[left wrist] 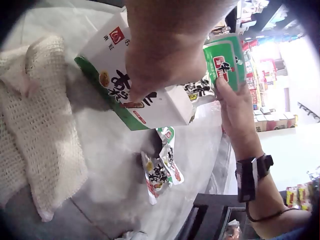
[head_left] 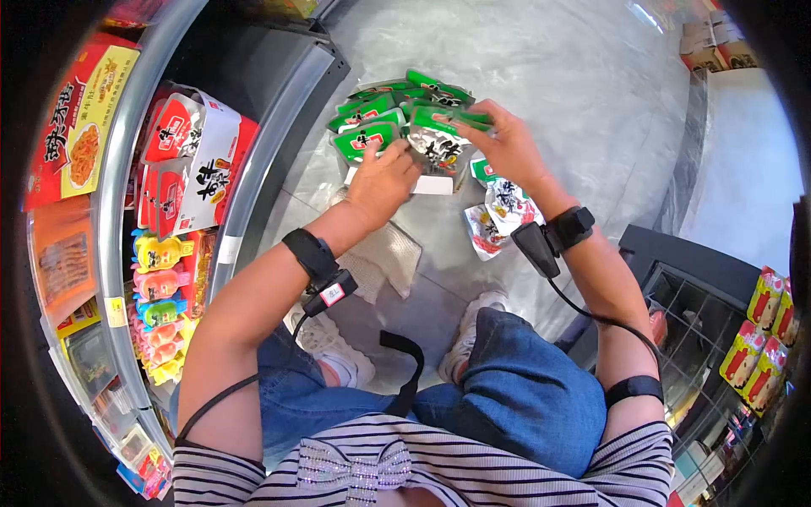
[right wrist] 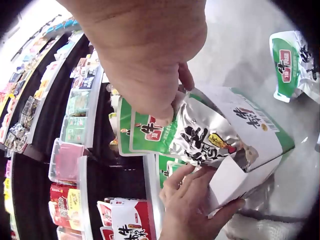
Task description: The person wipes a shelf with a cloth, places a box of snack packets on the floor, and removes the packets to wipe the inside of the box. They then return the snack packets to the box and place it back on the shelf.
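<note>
A white and green cardboard box [left wrist: 102, 55] of snack packets stands on the floor. My left hand [head_left: 382, 182] grips its near wall, thumb on the outer face and fingers over the edge by the packets. My right hand [head_left: 509, 150] pinches a green and silver snack packet [right wrist: 200, 135] by its green top, thumb on the front. The packet's silver lower part overlaps the box opening. Several more green-topped packets [head_left: 365, 108] show upright at the box's far side. Two loose packets [head_left: 511, 205] lie on the floor to the right of the box.
A woven off-white cloth [head_left: 389, 258] lies on the floor in front of the box. Shelves with red snack boxes [head_left: 203, 165] run along the left. A dark wire rack [head_left: 684, 313] with hanging packets stands at the right. The person's shoes [head_left: 338, 346] are close by.
</note>
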`<move>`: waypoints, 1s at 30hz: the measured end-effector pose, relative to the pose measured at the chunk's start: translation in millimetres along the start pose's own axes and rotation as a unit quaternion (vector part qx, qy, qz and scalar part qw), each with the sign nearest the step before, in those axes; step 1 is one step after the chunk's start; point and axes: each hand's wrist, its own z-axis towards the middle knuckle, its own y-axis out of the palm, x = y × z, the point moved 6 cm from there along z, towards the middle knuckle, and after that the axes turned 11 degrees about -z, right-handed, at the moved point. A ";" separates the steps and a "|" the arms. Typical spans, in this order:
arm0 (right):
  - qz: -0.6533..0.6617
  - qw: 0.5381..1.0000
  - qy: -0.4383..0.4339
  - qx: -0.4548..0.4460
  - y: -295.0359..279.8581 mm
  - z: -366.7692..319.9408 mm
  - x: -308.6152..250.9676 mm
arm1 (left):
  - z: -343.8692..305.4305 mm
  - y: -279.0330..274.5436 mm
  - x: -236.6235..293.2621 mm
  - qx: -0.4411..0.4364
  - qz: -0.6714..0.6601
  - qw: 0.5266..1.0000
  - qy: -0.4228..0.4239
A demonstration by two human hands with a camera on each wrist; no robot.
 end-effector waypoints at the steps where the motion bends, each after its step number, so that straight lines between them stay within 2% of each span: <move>1: -0.029 0.999 -0.012 -0.007 -2.1 1.1 -2.8 | 0.1 -1.0 -0.2 0.015 0.000 1.000 0.007; 4: -0.113 0.992 -0.057 -0.024 0.9 6.3 -8.8 | 0.2 -4.1 -2.0 -0.012 -0.024 1.000 -0.007; 8: -0.164 0.974 -0.130 -0.091 -0.8 13.4 -16.6 | -0.9 -2.7 -4.6 -0.033 -0.043 0.998 -0.012; 11: -0.199 0.963 -0.154 -0.095 7.5 16.4 -17.5 | 1.0 3.5 -4.5 -0.075 -0.023 0.997 -0.029; 15: -0.336 0.927 -0.150 -0.072 31.2 14.2 -0.8 | 2.4 1.9 -6.9 -0.066 -0.061 0.996 -0.030; 18: -0.264 0.954 -0.136 -0.048 21.8 10.6 -1.5 | -1.8 -3.8 -5.3 -0.030 -0.090 0.995 -0.034; 21: -0.289 0.952 -0.096 -0.038 13.1 14.9 -7.6 | -2.0 -11.3 -1.2 -0.023 -0.117 0.992 -0.051; 26: -0.334 0.934 -0.125 -0.013 16.1 21.1 -14.7 | 3.9 -18.7 7.3 0.011 -0.185 0.981 -0.050; 29: -0.346 0.931 -0.114 -0.027 16.2 21.8 -16.8 | 10.3 -0.5 5.5 -0.042 -0.292 0.950 -0.100; 30: -0.351 0.930 -0.105 -0.033 14.8 21.9 -18.3 | 12.5 6.7 6.2 -0.062 -0.285 0.951 -0.104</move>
